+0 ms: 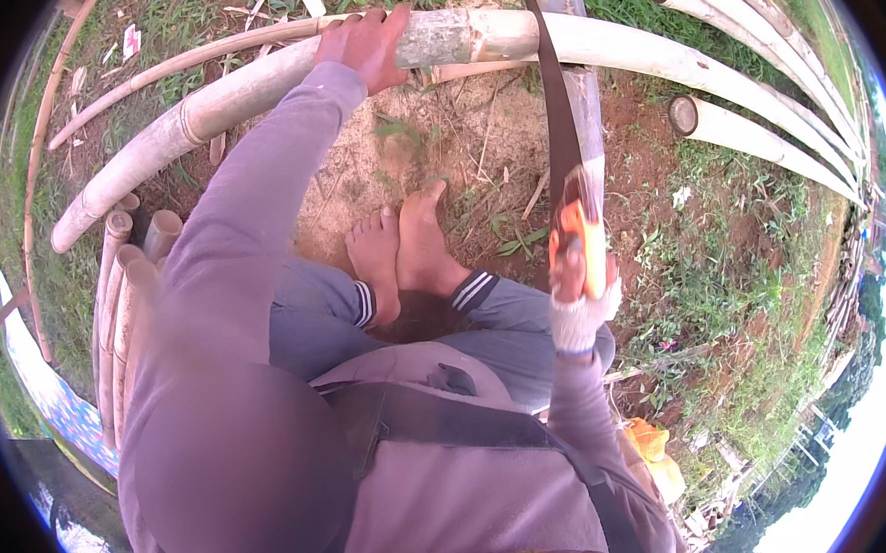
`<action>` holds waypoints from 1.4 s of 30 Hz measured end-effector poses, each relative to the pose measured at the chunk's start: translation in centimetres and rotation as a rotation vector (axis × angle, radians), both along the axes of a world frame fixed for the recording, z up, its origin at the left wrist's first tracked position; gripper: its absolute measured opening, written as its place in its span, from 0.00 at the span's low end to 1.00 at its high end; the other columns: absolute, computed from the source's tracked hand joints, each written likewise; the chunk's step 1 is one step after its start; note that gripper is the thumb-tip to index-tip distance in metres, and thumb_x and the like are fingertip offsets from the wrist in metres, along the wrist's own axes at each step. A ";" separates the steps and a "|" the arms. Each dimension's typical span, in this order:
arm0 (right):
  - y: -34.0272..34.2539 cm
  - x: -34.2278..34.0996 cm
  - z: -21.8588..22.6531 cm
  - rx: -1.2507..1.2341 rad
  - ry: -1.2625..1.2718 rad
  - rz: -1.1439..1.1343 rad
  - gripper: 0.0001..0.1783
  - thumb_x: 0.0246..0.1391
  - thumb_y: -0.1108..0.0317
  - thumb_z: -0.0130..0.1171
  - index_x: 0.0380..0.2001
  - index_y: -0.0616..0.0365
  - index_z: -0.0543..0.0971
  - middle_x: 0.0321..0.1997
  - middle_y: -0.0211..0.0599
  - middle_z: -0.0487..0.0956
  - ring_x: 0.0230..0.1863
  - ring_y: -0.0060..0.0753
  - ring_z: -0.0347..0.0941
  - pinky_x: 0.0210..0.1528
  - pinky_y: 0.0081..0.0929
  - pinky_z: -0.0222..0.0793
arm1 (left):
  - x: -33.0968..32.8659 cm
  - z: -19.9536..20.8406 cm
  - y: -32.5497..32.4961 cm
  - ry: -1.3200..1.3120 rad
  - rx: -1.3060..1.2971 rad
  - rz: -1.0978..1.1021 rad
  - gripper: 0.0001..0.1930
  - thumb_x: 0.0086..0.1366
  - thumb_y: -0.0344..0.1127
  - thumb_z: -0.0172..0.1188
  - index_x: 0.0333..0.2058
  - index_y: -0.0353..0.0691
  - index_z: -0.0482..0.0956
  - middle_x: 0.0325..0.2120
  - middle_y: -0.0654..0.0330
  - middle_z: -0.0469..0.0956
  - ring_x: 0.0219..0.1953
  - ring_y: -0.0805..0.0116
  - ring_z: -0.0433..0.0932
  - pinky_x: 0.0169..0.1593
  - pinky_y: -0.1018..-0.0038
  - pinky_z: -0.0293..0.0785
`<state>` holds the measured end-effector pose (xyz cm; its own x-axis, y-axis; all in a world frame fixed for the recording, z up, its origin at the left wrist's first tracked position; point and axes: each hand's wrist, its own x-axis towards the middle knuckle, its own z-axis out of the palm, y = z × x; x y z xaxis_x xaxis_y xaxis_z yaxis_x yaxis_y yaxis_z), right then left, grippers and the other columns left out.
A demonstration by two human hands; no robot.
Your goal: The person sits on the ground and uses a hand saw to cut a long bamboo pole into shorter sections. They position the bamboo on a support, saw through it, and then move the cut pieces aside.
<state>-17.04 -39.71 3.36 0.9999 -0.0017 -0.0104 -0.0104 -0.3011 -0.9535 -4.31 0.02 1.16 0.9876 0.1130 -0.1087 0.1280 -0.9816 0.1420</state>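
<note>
A long, pale bamboo pole [441, 38] lies crosswise in front of me, its length bent by the lens. My bare left hand [366, 48] grips it from above, fingers curled over its far side. In a white knitted glove, my right hand [577, 294] is closed round the orange handle of a hand saw [561, 120]. The dark blade points away from me and lies across the pole, right of a node. Whether its teeth have entered the bamboo cannot be made out. A greyish upright or support pole [587, 119] runs beside the blade, under the bamboo.
Several cut bamboo poles [757, 145] lie at the right, and more bamboo pieces [113, 294] are stacked at the left. A thinner bamboo strip [162, 79] curves behind the pole. My bare feet [416, 238] rest on sawdust-strewn soil. An orange-yellow bag [652, 446] lies at lower right.
</note>
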 end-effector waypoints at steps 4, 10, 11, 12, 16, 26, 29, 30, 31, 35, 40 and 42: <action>-1.1 -4.5 -1.2 0.128 -0.028 -0.067 0.21 0.70 0.65 0.64 0.59 0.66 0.74 0.53 0.55 0.84 0.38 0.32 0.84 0.47 0.31 0.88 | 0.5 -0.7 -0.3 0.022 -0.013 -0.015 0.44 0.58 0.52 0.81 0.70 0.50 0.68 0.60 0.48 0.81 0.62 0.44 0.82 0.65 0.49 0.79; 10.7 17.1 4.3 -0.025 -0.049 0.054 0.17 0.71 0.60 0.68 0.49 0.66 0.84 0.39 0.37 0.86 0.33 0.26 0.81 0.34 0.26 0.79 | 1.4 -0.4 -1.4 0.027 0.047 -0.014 0.45 0.59 0.53 0.81 0.70 0.49 0.68 0.61 0.49 0.81 0.63 0.46 0.82 0.66 0.49 0.80; 10.8 16.9 3.7 -0.002 -0.063 0.057 0.17 0.71 0.61 0.68 0.50 0.67 0.84 0.38 0.36 0.86 0.33 0.25 0.81 0.35 0.26 0.79 | 1.2 -0.5 -1.2 0.023 0.041 -0.025 0.45 0.59 0.52 0.81 0.70 0.50 0.67 0.61 0.49 0.81 0.63 0.46 0.82 0.65 0.49 0.81; 10.2 16.3 2.5 0.020 -0.078 0.056 0.17 0.71 0.61 0.68 0.50 0.67 0.83 0.37 0.35 0.86 0.32 0.24 0.80 0.35 0.26 0.78 | 1.1 -0.4 -0.9 0.021 0.032 -0.025 0.45 0.59 0.52 0.81 0.70 0.50 0.67 0.61 0.49 0.81 0.63 0.46 0.82 0.65 0.49 0.80; 3.0 5.0 -1.2 0.114 -0.084 -0.055 0.12 0.68 0.67 0.70 0.45 0.60 0.78 0.33 0.33 0.82 0.28 0.19 0.77 0.28 0.20 0.76 | 0.8 -0.7 0.5 -0.022 0.013 -0.018 0.45 0.58 0.51 0.81 0.70 0.51 0.67 0.60 0.50 0.81 0.62 0.45 0.82 0.66 0.48 0.78; 8.2 16.1 0.1 -0.176 -0.075 -0.015 0.17 0.72 0.61 0.65 0.50 0.67 0.82 0.40 0.42 0.86 0.39 0.31 0.84 0.41 0.31 0.81 | 1.5 0.2 -1.6 0.077 -0.004 -0.050 0.45 0.61 0.51 0.79 0.71 0.46 0.66 0.60 0.47 0.81 0.62 0.46 0.82 0.67 0.51 0.79; 11.4 19.3 2.8 -0.109 -0.104 0.062 0.17 0.71 0.60 0.67 0.45 0.68 0.84 0.33 0.40 0.85 0.37 0.27 0.83 0.39 0.27 0.78 | 1.7 0.7 -0.9 0.075 0.003 -0.039 0.43 0.61 0.48 0.79 0.70 0.47 0.67 0.61 0.47 0.80 0.62 0.46 0.82 0.67 0.51 0.79; 10.0 18.8 1.0 -0.095 -0.227 0.110 0.18 0.71 0.60 0.67 0.46 0.68 0.84 0.34 0.41 0.85 0.37 0.25 0.83 0.38 0.25 0.77 | 1.4 0.9 -1.0 0.068 -0.005 -0.050 0.43 0.60 0.48 0.79 0.70 0.47 0.67 0.61 0.47 0.80 0.62 0.46 0.82 0.67 0.51 0.78; 10.1 15.7 2.2 -0.176 -0.136 0.046 0.18 0.71 0.61 0.67 0.48 0.69 0.83 0.37 0.42 0.87 0.38 0.24 0.83 0.37 0.24 0.77 | 0.7 0.7 -0.4 0.067 -0.010 -0.036 0.44 0.60 0.48 0.80 0.70 0.47 0.67 0.61 0.47 0.80 0.62 0.45 0.82 0.67 0.51 0.78; 0.5 1.1 -0.4 0.105 0.026 -0.006 0.16 0.71 0.67 0.65 0.54 0.68 0.79 0.44 0.42 0.86 0.39 0.25 0.84 0.40 0.26 0.83 | 0.4 -0.5 0.0 0.048 -0.036 -0.023 0.45 0.59 0.49 0.81 0.71 0.48 0.67 0.60 0.48 0.80 0.62 0.44 0.82 0.66 0.49 0.77; -0.6 -0.5 -2.5 0.186 -0.043 -0.032 0.17 0.69 0.67 0.65 0.54 0.66 0.78 0.41 0.41 0.84 0.37 0.26 0.83 0.39 0.26 0.83 | 0.8 0.0 -0.3 0.048 -0.032 -0.031 0.46 0.59 0.50 0.81 0.71 0.46 0.66 0.59 0.48 0.81 0.62 0.44 0.81 0.67 0.49 0.77; 5.3 10.0 -2.3 0.150 -0.074 -0.037 0.14 0.70 0.64 0.66 0.47 0.65 0.81 0.32 0.35 0.81 0.30 0.22 0.79 0.32 0.23 0.77 | 1.1 -1.2 -0.8 0.025 -0.017 -0.033 0.45 0.58 0.49 0.81 0.70 0.47 0.66 0.60 0.49 0.80 0.62 0.44 0.81 0.67 0.49 0.76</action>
